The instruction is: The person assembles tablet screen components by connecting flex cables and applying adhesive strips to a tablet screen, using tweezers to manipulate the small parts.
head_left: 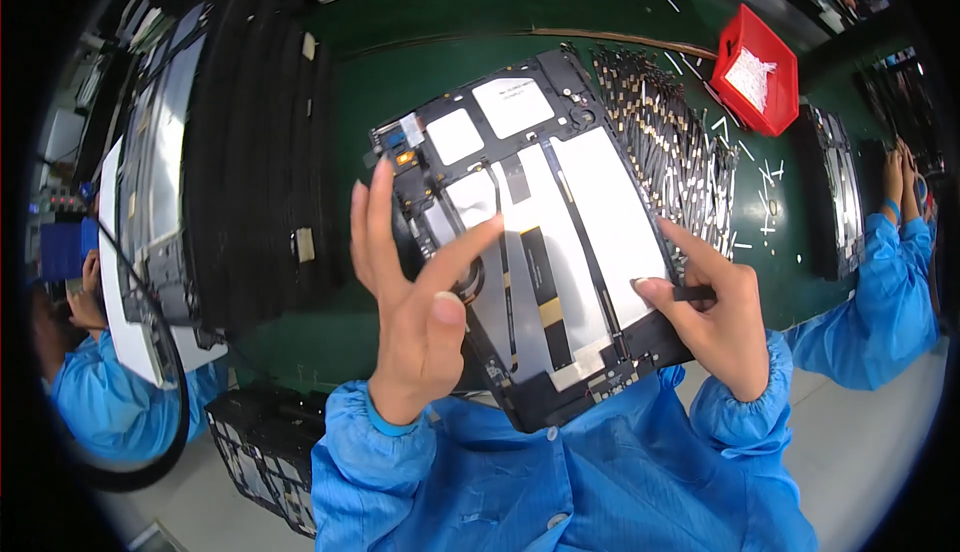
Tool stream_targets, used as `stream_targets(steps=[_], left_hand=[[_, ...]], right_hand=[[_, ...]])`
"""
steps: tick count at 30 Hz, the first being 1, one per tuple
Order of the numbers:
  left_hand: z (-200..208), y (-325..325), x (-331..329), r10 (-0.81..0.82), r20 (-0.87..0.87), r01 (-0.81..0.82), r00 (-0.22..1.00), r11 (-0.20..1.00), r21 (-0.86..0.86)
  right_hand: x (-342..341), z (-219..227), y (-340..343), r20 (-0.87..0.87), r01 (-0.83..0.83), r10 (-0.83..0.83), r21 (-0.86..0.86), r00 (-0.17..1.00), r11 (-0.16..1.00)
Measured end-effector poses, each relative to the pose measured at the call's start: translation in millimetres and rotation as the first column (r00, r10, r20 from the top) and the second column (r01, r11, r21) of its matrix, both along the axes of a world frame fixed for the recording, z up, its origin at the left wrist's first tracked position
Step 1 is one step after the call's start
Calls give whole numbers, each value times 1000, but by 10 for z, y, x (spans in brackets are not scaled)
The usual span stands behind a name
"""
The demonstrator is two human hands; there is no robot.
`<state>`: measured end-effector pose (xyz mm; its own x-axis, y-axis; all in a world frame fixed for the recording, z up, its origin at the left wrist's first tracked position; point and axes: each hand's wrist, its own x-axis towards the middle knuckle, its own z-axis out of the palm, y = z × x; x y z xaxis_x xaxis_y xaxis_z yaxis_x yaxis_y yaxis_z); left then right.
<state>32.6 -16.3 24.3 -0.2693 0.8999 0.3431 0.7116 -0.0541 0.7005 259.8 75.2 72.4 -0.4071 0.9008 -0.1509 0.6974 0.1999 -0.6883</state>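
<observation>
An opened tablet [620,222] is tilted in front of me, showing silvery-white battery panels, a black frame and flat ribbon cables [540,277]. My right hand [728,317] grips its right edge, thumb on top of the panel. A short black stick-like piece [693,293] also sits between that thumb and the curled fingers; its kind is unclear. Over the tablet's left side, my left hand [400,327] has its fingers spread. Its index fingertip lies near a thin black cable, and its longer fingers reach up beside a small circuit part with an orange patch [404,158].
Many thin ribbon-cable strips [665,142] lie heaped at the right, with loose white strips beyond. A red bin [730,112] holds white pieces. Stacked black panels [250,152] stand at left; more tablets [265,452] sit lower left. Co-workers' blue sleeves [870,287] show on both sides.
</observation>
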Motion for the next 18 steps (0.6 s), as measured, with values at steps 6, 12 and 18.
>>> stream_targets(steps=[6, 12, 18], left_hand=[[-72, -570, 407, 142, 505, -116, 851, 990, -83], [152, -641, 688, 219, 633, -147, 743, 975, -165], [866, -669, 299, 76, 827, -177, 557, 984, 29]], right_hand=[[62, -172, 67, -161, -11, 0, -63, 987, 998], [37, -70, -4, -266, -37, 9, -101, 964, 994], [-95, 267, -204, -615, -154, 106, -24, 781, 988]])
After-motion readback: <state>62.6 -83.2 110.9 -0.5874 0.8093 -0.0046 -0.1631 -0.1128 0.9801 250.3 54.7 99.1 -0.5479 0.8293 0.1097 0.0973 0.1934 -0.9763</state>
